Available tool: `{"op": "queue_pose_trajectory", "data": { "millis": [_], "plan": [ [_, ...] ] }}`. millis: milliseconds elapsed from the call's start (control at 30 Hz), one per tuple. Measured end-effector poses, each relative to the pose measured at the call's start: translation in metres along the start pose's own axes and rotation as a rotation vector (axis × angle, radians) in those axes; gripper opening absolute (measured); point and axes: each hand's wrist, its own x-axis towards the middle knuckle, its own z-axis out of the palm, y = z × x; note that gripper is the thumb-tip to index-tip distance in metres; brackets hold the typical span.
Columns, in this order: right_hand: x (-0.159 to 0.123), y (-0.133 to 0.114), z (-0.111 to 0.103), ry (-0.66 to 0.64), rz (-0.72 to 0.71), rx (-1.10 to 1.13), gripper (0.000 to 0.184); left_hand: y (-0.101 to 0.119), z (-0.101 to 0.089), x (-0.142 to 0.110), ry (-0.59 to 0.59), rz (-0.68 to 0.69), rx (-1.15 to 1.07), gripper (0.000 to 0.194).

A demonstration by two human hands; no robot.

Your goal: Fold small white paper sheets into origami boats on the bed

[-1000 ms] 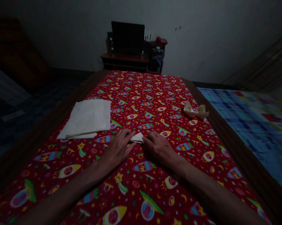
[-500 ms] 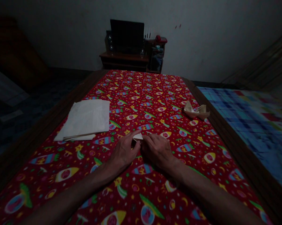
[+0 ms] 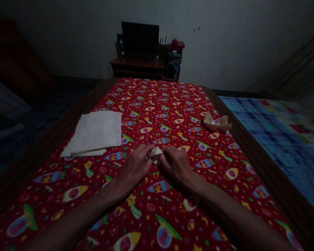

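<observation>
A small piece of folded paper [image 3: 156, 155], whitish and creased into pointed facets, is between my two hands just above the red patterned cloth. My left hand [image 3: 138, 161] pinches its left side with thumb and fingers. On the opposite side, my right hand [image 3: 176, 162] grips the right edge, fingers bent and closed. Parts of the paper are hidden behind the fingertips. Left of my hands lies a stack of pale paper sheets [image 3: 98, 132]. Over to the right, a folded paper boat shape [image 3: 217, 122] in light brown rests near the cloth's edge.
The red cloth [image 3: 157, 216] printed with rockets and stars covers a table with dark wooden edges [image 3: 240, 139]. A screen [image 3: 140, 40] stands on a wooden desk [image 3: 137, 64] at the far wall. A blue checked surface [image 3: 266, 122] lies to the right. The room is dim.
The folded paper has turned and opened out between my fingers, so more of its facets show. My hands have shifted slightly apart. The stack and the boat shape stay in place.
</observation>
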Motion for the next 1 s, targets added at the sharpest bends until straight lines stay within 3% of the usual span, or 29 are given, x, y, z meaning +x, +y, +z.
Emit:
{"op": "queue_pose_trajectory", "data": {
  "millis": [133, 333, 533, 667, 833, 1000],
  "plan": [
    [0.005, -0.001, -0.001, -0.053, -0.017, -0.061, 0.03, 0.0, 0.002, 0.0, 0.003, 0.0, -0.011, 0.036],
    [0.008, -0.002, 0.005, -0.063, -0.017, -0.005, 0.01, 0.0, 0.003, -0.001, -0.063, -0.006, 0.092, 0.033],
    [0.003, -0.005, 0.007, -0.044, -0.004, -0.085, 0.011, 0.007, -0.006, 0.001, -0.209, -0.015, 0.284, 0.015],
    [0.004, -0.005, 0.007, -0.015, -0.022, -0.045, 0.015, 0.015, -0.012, 0.002, -0.265, 0.038, 0.372, 0.02],
    [0.004, -0.003, 0.008, -0.035, -0.028, -0.036, 0.006, 0.011, -0.012, 0.001, -0.265, 0.039, 0.295, 0.026],
    [-0.004, 0.001, 0.006, -0.044, -0.113, -0.196, 0.008, 0.004, -0.007, -0.003, -0.255, 0.077, 0.226, 0.029]
  ]
}}
